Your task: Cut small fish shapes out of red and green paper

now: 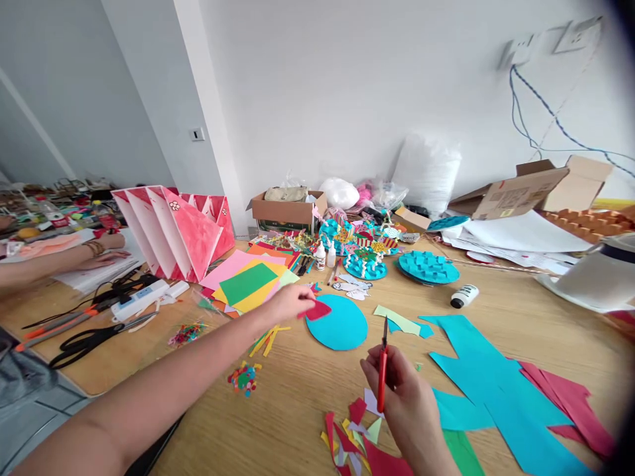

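Observation:
My left hand (pixel 292 303) reaches out over the table with its fingers closed on a small red paper cutout (pixel 317 309). The cutout overlaps the upper left edge of a blue paper circle (pixel 342 330), which lies flat. In my right hand (pixel 404 390) is a pair of red-handled scissors (pixel 382 377), seen edge-on with the dark tip pointing away from me. Below that hand lie red, yellow and purple paper scraps (pixel 347 436). A pale green paper strip (pixel 397 320) rests just beyond the scissors' tip.
Blue paper offcuts (pixel 496 390) spread to the right. Coloured sheets (pixel 251 287) are stacked at left, near black scissors (pixel 89 340) and a power strip (pixel 141 299). Decorated blue discs (pixel 429 266) and a glue bottle (pixel 465 295) stand farther back. Another person's arm (pixel 64 258) is at far left.

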Tool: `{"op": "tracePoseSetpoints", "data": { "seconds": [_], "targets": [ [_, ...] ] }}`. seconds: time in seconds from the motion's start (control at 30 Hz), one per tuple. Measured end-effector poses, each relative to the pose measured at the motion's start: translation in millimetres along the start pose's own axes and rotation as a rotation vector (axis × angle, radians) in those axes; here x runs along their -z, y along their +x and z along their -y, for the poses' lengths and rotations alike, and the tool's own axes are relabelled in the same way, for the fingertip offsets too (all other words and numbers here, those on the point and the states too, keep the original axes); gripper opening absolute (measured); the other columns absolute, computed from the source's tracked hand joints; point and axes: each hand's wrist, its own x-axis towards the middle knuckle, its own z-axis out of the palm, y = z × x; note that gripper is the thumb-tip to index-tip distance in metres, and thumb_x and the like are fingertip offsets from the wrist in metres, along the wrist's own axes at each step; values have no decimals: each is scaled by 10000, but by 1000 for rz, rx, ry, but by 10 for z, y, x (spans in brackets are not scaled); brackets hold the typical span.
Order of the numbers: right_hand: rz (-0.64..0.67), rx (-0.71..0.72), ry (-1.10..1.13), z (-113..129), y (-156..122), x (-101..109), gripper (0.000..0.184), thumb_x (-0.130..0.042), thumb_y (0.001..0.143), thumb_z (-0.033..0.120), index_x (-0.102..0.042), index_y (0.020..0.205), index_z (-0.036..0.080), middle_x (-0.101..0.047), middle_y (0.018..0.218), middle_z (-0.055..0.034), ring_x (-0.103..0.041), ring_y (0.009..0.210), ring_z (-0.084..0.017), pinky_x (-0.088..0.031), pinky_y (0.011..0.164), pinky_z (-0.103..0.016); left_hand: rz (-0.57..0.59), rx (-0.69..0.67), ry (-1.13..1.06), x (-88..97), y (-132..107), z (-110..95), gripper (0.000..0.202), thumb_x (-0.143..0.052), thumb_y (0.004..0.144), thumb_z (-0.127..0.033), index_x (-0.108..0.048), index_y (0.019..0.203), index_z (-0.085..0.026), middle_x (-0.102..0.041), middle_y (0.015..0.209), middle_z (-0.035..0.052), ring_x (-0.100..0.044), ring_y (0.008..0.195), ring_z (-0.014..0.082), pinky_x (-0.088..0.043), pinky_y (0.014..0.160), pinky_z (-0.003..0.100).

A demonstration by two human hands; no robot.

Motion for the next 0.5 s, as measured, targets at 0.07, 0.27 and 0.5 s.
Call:
{"op": "tracePoseSetpoints", "data": {
  "seconds": [0.07, 0.27, 0.5],
  "targets": [
    [-69, 76, -151, -27, -8, 4, 147, -522, 771, 358, -511, 738, 215, -598, 613, -5, -540, 517, -156, -420, 468, -230, -69, 47, 69, 127, 261, 117, 148, -492, 805, -199, -613, 841, -121, -597, 718, -1, -561, 680, 130, -439, 607, 229],
    [-136, 368, -362, -160, -49, -35, 103, -462, 827, 300, -489, 784, 211, -601, 582, -2, -544, 478, -140, -422, 462, -209, -136, 151, 260, 137, 827, 434, 311, -497, 850, -308, -512, 1121, -157, -540, 1129, 87, -557, 948, 197, -484, 792, 403],
    [-140, 484, -438, -218, -41, -28, 101, -437, 846, 261, -426, 754, 221, -565, 575, 6, -529, 475, -137, -419, 466, -203, -132, 182, 403, -27, 1047, 615, 315, -499, 849, -306, -509, 1125, -155, -540, 1128, 87, -557, 948, 198, -484, 791, 403]
  ]
}}
